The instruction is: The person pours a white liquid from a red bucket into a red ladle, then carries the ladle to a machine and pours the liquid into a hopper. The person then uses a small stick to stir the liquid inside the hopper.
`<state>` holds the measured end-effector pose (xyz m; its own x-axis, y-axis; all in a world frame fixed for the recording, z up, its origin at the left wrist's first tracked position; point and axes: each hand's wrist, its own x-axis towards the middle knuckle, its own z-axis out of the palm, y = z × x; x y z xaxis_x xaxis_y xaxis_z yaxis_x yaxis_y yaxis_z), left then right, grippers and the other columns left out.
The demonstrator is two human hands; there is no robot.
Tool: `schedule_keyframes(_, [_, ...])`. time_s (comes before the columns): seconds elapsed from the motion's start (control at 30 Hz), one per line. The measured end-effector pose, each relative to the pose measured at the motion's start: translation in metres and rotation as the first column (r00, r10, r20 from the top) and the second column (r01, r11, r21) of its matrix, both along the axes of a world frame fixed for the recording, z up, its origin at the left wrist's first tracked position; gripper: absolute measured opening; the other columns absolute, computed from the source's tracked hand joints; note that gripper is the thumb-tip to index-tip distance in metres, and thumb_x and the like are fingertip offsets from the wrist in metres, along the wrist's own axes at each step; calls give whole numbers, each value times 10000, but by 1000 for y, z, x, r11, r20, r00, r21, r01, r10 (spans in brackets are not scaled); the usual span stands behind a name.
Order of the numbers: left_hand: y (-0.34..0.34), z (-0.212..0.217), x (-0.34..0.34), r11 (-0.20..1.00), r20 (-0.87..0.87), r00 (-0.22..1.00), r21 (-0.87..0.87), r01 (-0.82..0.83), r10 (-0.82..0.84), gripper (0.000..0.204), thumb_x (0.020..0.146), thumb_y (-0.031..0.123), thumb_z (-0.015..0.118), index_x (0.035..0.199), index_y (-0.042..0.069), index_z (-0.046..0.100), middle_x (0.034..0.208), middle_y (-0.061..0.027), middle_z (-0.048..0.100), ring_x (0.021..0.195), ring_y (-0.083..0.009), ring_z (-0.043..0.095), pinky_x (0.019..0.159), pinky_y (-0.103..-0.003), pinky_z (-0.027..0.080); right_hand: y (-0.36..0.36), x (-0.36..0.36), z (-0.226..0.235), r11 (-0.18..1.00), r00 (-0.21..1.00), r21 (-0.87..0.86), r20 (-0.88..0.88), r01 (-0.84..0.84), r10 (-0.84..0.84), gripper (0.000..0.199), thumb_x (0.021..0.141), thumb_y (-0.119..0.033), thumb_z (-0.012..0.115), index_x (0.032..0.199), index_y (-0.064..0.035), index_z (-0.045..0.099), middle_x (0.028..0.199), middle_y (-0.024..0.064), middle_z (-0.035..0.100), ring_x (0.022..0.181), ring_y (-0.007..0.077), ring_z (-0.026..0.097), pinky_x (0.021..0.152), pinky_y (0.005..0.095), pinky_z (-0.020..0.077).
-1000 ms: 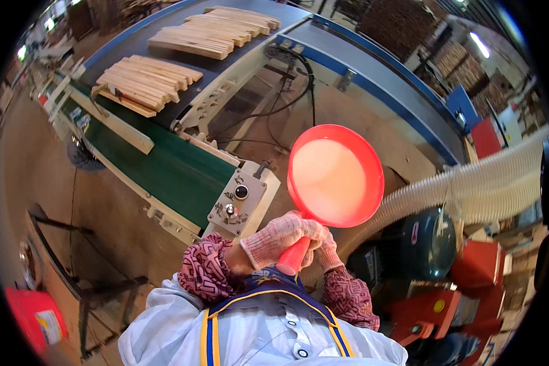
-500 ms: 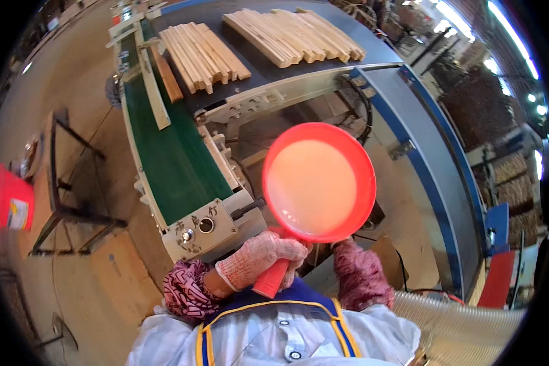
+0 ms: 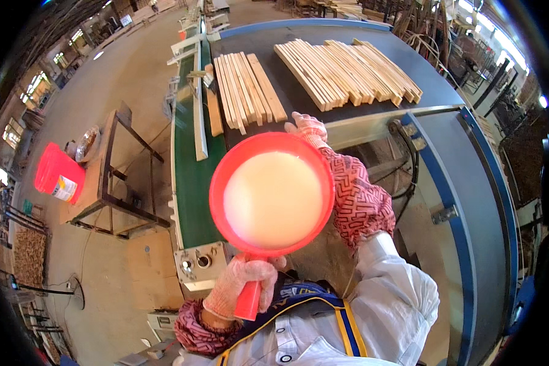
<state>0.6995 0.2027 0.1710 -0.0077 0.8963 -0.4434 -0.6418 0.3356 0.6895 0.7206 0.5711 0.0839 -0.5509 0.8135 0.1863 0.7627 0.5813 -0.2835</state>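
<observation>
My left hand [image 3: 241,287], in a whitish knit glove, is wrapped round the handle of a red plastic dipper [image 3: 218,177]. Its round bowl is held level and contains a pale cream liquid [image 3: 274,198]. Beyond the bowl, my right hand [image 3: 308,127] reaches forward with fingers stretched out, by the near edge of the dark tabletop [image 3: 250,131]. Part of that hand is behind the dipper's rim, and whether it touches the table I cannot tell. Closest to it are light wooden strips [image 3: 244,91] lying side by side.
A larger row of wooden strips [image 3: 348,73] lies farther right. Left of the table runs a green conveyor belt [image 3: 189,201], with a loose strip [image 3: 199,116] on it and a control box [image 3: 201,263] at its near end. A red bucket [image 3: 60,174] stands on a small bench [image 3: 97,177].
My right arm has swung up and forward from beside my body to the table edge. In the picture, the dipper has shifted left and lower, still in my left hand. The view has turned.
</observation>
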Motion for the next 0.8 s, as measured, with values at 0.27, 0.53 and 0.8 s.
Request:
schedule_keyframes(0.27, [25,-2,-21,948,25,949,-46,-314,316,365,790,200,646,1015,-76,566,560,-47,505,375,-163,474,341,-271,408,92,-82,-39,991,983,-89,164,100,-84,534,867,-477,561,1266,-124,580,1257,125,627,1182,272,593,953,433,474])
schedule_keyframes(0.53, [45,-2,-29,845,78,841,-72,-530,535,331,803,126,629,1046,-84,548,611,-35,504,382,-142,441,341,-253,393,81,-105,-26,973,994,-205,0,109,-111,461,842,-257,616,1276,-122,542,1236,181,614,1158,329,598,962,413,489])
schedule_keyframes(0.8, [77,-12,-15,805,5,805,-24,-593,594,381,854,185,600,1098,-91,501,593,-33,459,354,-162,425,300,-295,363,112,-122,-70,985,975,-153,-218,-74,39,389,884,-156,502,1265,-124,574,1129,116,663,972,272,675,807,381,556])
